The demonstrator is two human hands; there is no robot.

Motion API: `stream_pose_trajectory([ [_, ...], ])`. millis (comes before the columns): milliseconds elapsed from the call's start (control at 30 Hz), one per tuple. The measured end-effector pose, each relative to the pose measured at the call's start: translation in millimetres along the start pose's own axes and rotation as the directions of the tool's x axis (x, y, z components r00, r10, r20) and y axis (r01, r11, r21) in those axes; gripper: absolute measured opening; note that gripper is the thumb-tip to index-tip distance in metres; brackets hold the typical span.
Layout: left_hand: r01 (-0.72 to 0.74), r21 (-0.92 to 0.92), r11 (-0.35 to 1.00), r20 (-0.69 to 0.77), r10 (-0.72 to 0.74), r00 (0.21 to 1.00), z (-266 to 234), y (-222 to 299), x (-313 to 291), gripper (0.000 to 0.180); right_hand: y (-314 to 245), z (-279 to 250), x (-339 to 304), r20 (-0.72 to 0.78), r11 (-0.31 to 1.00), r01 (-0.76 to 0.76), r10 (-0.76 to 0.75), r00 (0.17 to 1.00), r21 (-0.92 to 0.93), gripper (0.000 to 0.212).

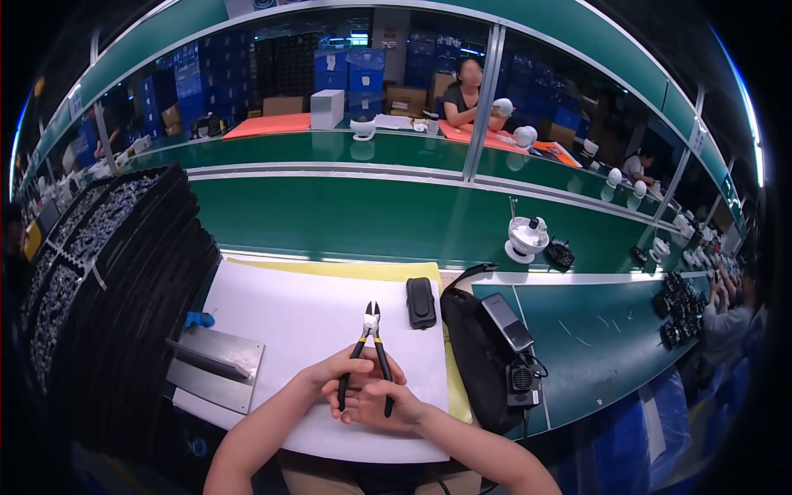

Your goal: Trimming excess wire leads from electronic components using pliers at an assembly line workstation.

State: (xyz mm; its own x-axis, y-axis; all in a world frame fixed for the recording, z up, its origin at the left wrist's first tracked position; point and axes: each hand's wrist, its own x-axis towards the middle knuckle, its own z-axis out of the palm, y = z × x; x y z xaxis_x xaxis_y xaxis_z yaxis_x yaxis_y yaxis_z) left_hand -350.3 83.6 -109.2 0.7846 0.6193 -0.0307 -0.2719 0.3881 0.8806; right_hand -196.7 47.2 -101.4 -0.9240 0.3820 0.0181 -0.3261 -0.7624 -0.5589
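Both hands grasp a pair of cutters over a white mat.

The left hand (342, 375) and the right hand (386, 404) are clasped together around the black handles of the cutters (370, 351), whose yellow-collared jaws point away from the person and look nearly closed, though the view is too small to be sure. The cutters hang just above the near middle of the white mat (280, 313). Beyond the mat's far right corner lies a small black case (421, 303). At the mat's left edge sits a metal plate (219, 367) with a dark bar across it, and further left a tall stack of black trays (115, 289). Right of the mat lie a black pouch (470, 346) and a grey boxy device (507, 322). Past the mat's far edge runs a green belt (346, 219).
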Motion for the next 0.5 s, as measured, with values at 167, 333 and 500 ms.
stream_pose_trajectory([
  [167,-0.145,-0.068,0.987,0.101,0.151,0.983,1.4,-5.2,4.1,0.059,5.7,-9.0,2.2,-0.065,0.994,0.020,-0.027,0.998,-0.108,0.039],
  [333,-0.117,0.009,0.993,-0.013,0.118,0.993,-0.7,-4.6,5.0,0.059,-0.3,-7.6,-0.6,-0.210,0.991,0.100,-0.118,0.971,-0.094,0.025],
  [500,-0.092,0.001,0.996,0.006,0.092,0.996,2.8,-2.9,4.9,0.061,0.9,-6.0,1.7,-0.074,0.996,0.089,-0.090,0.993,-0.023,0.034],
])
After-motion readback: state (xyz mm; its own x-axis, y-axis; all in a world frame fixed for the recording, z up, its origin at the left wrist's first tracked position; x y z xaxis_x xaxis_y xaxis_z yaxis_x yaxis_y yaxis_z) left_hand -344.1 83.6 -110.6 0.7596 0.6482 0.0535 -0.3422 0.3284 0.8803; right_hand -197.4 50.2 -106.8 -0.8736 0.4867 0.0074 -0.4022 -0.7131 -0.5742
